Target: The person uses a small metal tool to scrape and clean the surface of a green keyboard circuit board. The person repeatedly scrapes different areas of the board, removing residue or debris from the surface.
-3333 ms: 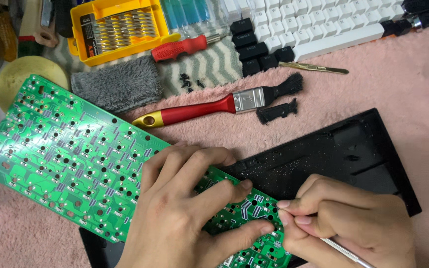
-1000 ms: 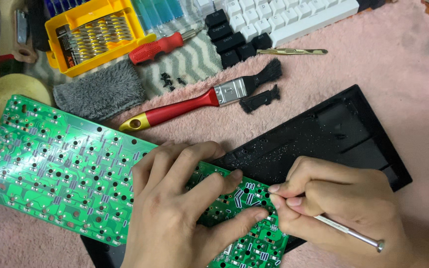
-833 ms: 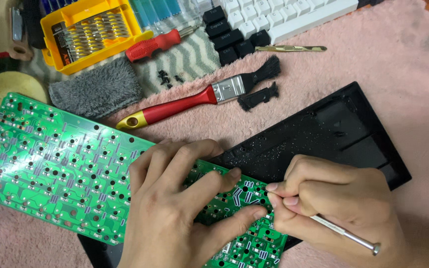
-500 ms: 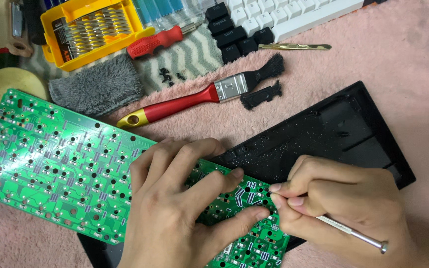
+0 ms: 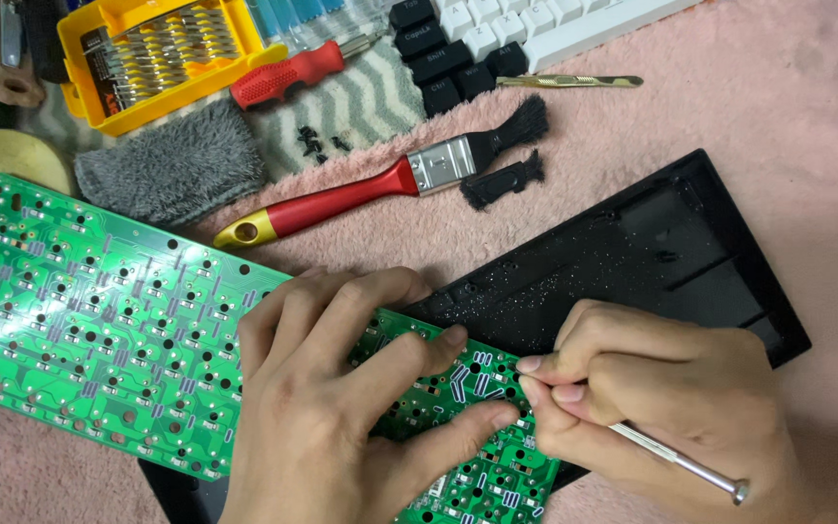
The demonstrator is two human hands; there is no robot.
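hands working on a green circuit board (image 5: 99, 320) over a black keyboard case (image 5: 632, 262), seen from the head camera.

left hand (image 5: 332, 408) lay flat on the board, fingers spread and pressing it down, gripping nothing. right hand (image 5: 652, 408) was closed in a pinch around a thin metal tool (image 5: 681, 461), its tip at the board's near right end. board rested partly on the case, partly on the pink cloth (image 5: 778, 146). beyond lay a red-handled brush (image 5: 380, 180), a red screwdriver (image 5: 293, 73), a yellow bit box (image 5: 157, 53), a grey cloth (image 5: 172, 170) and a keyboard top with black and white keycaps (image 5: 526, 29).
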